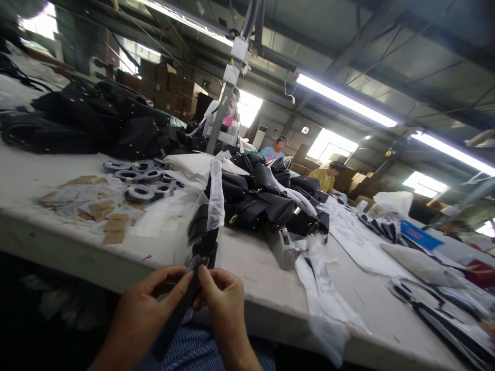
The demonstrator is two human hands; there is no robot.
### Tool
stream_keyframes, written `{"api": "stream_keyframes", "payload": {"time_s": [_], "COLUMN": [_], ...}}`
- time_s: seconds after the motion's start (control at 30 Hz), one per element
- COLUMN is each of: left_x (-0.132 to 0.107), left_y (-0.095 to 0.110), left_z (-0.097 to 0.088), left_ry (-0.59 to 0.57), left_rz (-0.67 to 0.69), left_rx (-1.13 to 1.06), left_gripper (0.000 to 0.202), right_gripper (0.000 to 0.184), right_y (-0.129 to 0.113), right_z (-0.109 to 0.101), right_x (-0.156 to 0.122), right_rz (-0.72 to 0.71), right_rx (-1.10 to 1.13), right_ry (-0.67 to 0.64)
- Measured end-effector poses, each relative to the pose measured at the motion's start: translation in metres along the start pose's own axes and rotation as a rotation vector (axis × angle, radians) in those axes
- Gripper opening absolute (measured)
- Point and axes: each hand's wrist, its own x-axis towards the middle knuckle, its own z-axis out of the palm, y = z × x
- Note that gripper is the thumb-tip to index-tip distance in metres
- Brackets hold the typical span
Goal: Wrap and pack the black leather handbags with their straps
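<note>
My left hand (145, 312) and my right hand (224, 304) meet at the table's near edge, both pinched on a black strap (201, 250) with a metal clasp at its end. The strap runs down between my hands toward my lap and up onto the table, where clear plastic wrap (215, 196) covers part of it. Thumbs and forefingers of both hands press on the strap near the clasp.
A long white table (251, 268) carries a heap of black bags (263, 201), rolls of tape (141, 193), paper tags (112, 224), and more black bags (96, 121) at far left. Plastic sheets lie to the right. Two people (328, 175) sit at the far end; cardboard boxes stand behind.
</note>
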Motion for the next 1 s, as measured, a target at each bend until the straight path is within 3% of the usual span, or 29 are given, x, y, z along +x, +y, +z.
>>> {"api": "stream_keyframes", "payload": {"time_s": [0.23,0.43,0.53,0.6,0.73,0.87,1.0], "left_x": [0.001,0.001,-0.001,-0.003,-0.007,-0.010,-0.012], "left_y": [0.006,-0.004,-0.007,-0.006,-0.004,-0.008,-0.011], "left_z": [0.003,0.001,-0.002,-0.002,-0.004,-0.008,-0.015], "left_ry": [-0.032,-0.043,0.001,0.049,0.103,0.104,0.142], "left_rz": [-0.044,-0.049,-0.008,0.088,0.425,0.711,0.873], "left_rx": [-0.038,-0.157,-0.126,-0.059,0.089,0.261,0.435], "left_gripper": [0.043,0.049,0.040,0.030,0.013,0.019,0.027], "right_gripper": [0.038,0.032,0.031,0.031,0.033,0.037,0.042], "right_y": [-0.001,-0.002,0.003,0.006,0.009,0.010,0.012], "right_z": [-0.005,0.003,0.007,0.010,0.011,0.010,0.011], "right_x": [-0.005,0.002,0.001,-0.001,-0.002,-0.002,-0.002], "right_rz": [-0.034,-0.023,0.002,0.009,-0.005,0.026,0.042], "right_rx": [-0.043,0.003,0.009,0.005,0.017,0.101,0.182], "right_ry": [0.004,0.030,0.045,0.044,0.044,0.020,-0.034]}}
